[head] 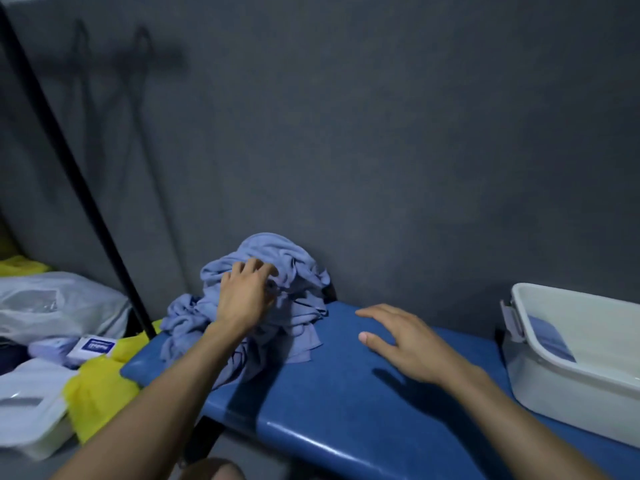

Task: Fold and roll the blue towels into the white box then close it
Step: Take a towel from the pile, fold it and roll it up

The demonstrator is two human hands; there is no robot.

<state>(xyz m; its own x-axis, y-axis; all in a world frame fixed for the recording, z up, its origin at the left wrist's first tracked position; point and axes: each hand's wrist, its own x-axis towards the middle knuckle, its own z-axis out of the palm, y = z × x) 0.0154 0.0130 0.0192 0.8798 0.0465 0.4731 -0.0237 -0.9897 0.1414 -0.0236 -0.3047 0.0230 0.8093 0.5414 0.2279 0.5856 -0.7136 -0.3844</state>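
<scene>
Leftmost, beside the bench, lies a clutter of crumpled clear plastic bags (pixel 59 303), yellow cloth (pixel 98 389), a small white carton with a blue label (pixel 90 348) and a translucent white plastic container (pixel 29 427); a thin black pole (pixel 74 183) slants up past them against the dark grey wall (pixel 381 133). Next comes the glossy blue padded bench (pixel 346 410), and at its left end, against the wall, sits the heap of crumpled pale blue towels (pixel 277 271), unfolded and spilling a little over the bench's edge. The left hand (pixel 247 296) reaches onto that heap, its fingers curled into the cloth near the top of the pile, gripping a fold. Further right, the right hand (pixel 398 341) hovers palm-down over the bare bench surface, fingers straight and spread, holding nothing; whether it touches the bench cannot be told, though its shadow falls just beneath it. At the far right stands the white rectangular plastic box (pixel 554 382), lid off, with a grey latch (pixel 512 320) on its near end. Inside it, against the left wall, lies one folded blue towel (pixel 550 337).
</scene>
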